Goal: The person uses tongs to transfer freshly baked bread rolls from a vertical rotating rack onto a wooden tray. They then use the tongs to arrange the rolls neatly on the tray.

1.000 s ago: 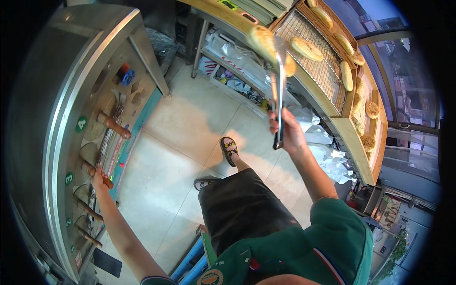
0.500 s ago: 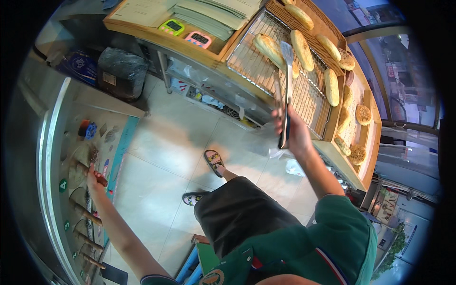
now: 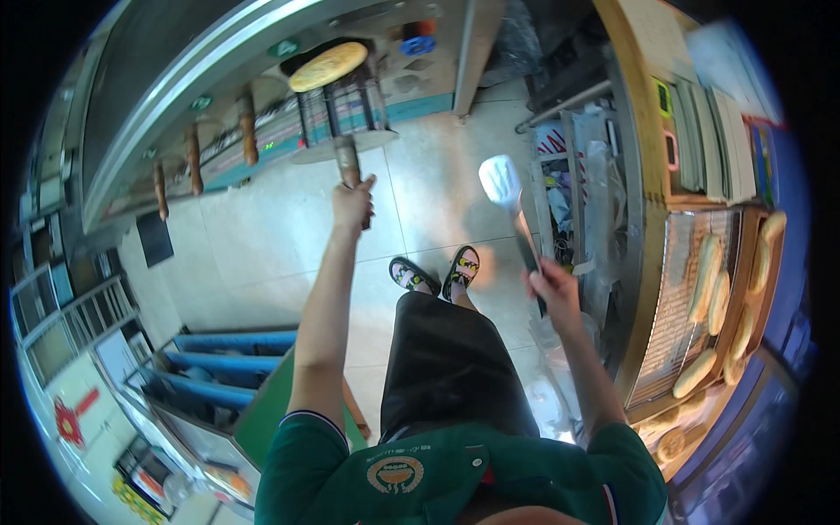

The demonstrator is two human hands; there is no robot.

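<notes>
My left hand (image 3: 354, 206) is closed around the wooden handle (image 3: 348, 162) of a metal rack (image 3: 336, 114) pulled out from the front of a steel oven (image 3: 149, 101). A round golden flatbread (image 3: 328, 67) lies at the rack's far end, by the oven opening. To the right, my right hand (image 3: 557, 293) grips dark-handled tongs (image 3: 523, 232). Their broad flat blade points up and away over the floor, and nothing shows on it. Several more wooden handles (image 3: 248, 131) stick out of the oven front, left of the one I hold.
At right a wooden counter (image 3: 643, 131) bears a wire cooling rack (image 3: 669, 306) with long breads (image 3: 707, 276), and round breads (image 3: 671, 444) nearer me. A green panel (image 3: 267, 407) and blue rolls (image 3: 210, 363) stand at my left. My sandalled feet are on the tiled floor (image 3: 262, 254).
My view has turned left toward the oven. The rack under my left hand has come out with the flatbread on it. My right hand has carried the tongs away from the long breads.
</notes>
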